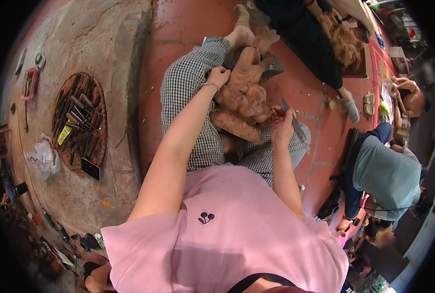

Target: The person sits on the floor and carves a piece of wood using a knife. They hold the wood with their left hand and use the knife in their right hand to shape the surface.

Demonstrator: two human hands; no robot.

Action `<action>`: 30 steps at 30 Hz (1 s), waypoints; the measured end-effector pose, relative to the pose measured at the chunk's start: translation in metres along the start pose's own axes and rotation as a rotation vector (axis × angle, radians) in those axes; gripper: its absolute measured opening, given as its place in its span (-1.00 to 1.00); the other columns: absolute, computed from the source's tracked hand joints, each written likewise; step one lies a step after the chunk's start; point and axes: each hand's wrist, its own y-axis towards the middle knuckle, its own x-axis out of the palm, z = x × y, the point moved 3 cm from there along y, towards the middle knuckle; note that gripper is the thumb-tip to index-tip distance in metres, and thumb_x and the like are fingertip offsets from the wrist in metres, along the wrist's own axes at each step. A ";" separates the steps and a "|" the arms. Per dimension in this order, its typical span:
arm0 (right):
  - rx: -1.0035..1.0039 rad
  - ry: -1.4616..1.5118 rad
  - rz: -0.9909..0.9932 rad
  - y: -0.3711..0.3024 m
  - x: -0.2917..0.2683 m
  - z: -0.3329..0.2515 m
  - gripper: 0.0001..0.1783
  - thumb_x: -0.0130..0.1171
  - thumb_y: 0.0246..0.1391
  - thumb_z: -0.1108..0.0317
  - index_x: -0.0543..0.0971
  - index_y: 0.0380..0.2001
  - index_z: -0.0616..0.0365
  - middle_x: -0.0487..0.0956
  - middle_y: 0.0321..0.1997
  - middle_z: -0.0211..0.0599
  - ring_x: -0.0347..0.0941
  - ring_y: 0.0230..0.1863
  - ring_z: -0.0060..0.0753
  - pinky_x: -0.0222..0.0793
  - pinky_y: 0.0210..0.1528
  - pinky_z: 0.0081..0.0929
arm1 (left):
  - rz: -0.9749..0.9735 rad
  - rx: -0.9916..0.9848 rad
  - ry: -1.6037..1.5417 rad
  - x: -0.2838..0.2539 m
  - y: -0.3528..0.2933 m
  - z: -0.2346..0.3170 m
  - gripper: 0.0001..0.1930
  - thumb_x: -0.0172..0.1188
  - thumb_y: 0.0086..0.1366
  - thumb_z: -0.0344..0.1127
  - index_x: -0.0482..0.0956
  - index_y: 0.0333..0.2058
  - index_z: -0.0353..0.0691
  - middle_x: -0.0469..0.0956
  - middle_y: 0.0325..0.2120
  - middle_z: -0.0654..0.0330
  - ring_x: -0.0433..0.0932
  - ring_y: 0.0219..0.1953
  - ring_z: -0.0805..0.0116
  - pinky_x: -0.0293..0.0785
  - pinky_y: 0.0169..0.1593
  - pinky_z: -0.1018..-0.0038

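A reddish-brown wood carving with rounded, lumpy forms and a thick base leans between my legs, its narrow top pointing away from me. My left hand is closed against the carving's left side, its fingertips partly hidden. To the right of the carving, my right hand is closed around a flat, grey, pointed knife-like blade. Its fingers are close to the carving's lower right edge.
On the stone ledge at left, a round tray holds many carving tools, with a phone at its edge. A plastic bag and a pink basket lie nearby. Other people sit ahead and at right, one in a grey-green shirt.
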 end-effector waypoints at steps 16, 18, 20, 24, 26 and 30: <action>0.090 -0.117 0.142 -0.022 -0.059 0.015 -0.66 -0.07 0.42 0.11 0.45 -0.06 0.18 0.60 -0.34 -0.28 0.54 -0.33 -0.44 0.51 -0.26 -0.47 | 0.346 0.700 0.697 -0.025 -0.038 0.043 -0.49 0.07 0.19 -0.56 0.39 0.16 -0.31 0.12 0.33 -0.24 0.04 0.39 -0.31 0.20 0.36 0.03; 0.092 -0.113 0.142 -0.024 -0.060 0.014 -0.66 -0.06 0.42 0.11 0.45 -0.06 0.18 0.60 -0.34 -0.29 0.54 -0.33 -0.45 0.50 -0.27 -0.47 | 0.286 0.521 1.169 -0.024 -0.021 0.042 -0.40 0.10 0.22 -0.51 0.29 0.27 -0.20 0.06 0.37 -0.20 0.05 0.41 -0.24 0.21 0.35 0.04; 0.084 -0.102 0.176 -0.024 -0.066 0.015 -0.66 -0.05 0.41 0.11 0.46 -0.05 0.18 0.60 -0.34 -0.30 0.54 -0.33 -0.45 0.50 -0.27 -0.48 | 0.085 0.300 1.669 -0.018 -0.023 0.065 -0.19 0.12 0.28 -0.39 -0.04 0.45 0.00 -0.03 0.43 -0.15 0.05 0.43 -0.09 0.22 0.34 0.08; 0.068 -0.047 0.175 -0.025 -0.071 0.016 -0.63 -0.05 0.41 0.12 0.45 0.02 0.21 0.60 -0.34 -0.28 0.54 -0.35 -0.47 0.50 -0.29 -0.49 | -0.044 0.001 1.568 -0.053 0.008 0.082 0.13 0.41 0.11 -0.01 -0.21 0.47 -0.05 0.13 0.39 -0.10 0.37 0.28 -0.11 0.39 0.25 0.18; 0.053 -0.031 0.165 -0.023 -0.077 0.021 -0.59 -0.06 0.41 0.13 0.42 0.08 0.25 0.60 -0.36 -0.27 0.53 -0.38 -0.47 0.50 -0.32 -0.52 | -0.199 0.014 1.475 -0.068 0.023 0.087 0.24 0.48 0.00 0.07 -0.22 0.46 -0.09 0.28 0.30 -0.12 0.45 0.21 -0.09 0.43 0.23 0.21; 0.039 -0.034 0.123 -0.025 -0.075 0.020 -0.60 -0.08 0.43 0.16 0.43 0.09 0.25 0.59 -0.35 -0.26 0.53 -0.37 -0.48 0.50 -0.31 -0.52 | -0.292 0.058 1.451 -0.079 0.025 0.095 0.22 0.41 0.02 0.17 -0.21 0.45 -0.16 0.46 0.16 -0.15 0.48 0.19 -0.01 0.39 0.27 0.23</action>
